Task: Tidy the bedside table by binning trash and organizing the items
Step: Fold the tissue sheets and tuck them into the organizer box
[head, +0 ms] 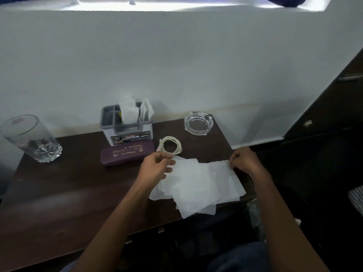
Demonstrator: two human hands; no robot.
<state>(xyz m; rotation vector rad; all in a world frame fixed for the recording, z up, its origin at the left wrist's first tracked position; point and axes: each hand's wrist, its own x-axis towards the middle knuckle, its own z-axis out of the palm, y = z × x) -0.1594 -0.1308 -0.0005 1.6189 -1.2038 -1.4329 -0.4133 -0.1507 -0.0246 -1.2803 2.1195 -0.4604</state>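
Tissues [196, 185]: loose overlapping sheets at the bench [59, 193] right front corner, some overhanging the edge
Left hand [157, 166]: fingers pinched on the sheets' far left corner
Right hand [244, 160]: closed on the far right corner
Cable [170, 145]: coiled, just behind left hand
Risk: thin sheets — uneven pull could tear them; a sweep might slide overhanging ones off, or snag the cable

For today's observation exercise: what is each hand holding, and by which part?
The right hand pinches the tissue sheets at their far right corner. The left hand rests at their left edge; its grip cannot be told.
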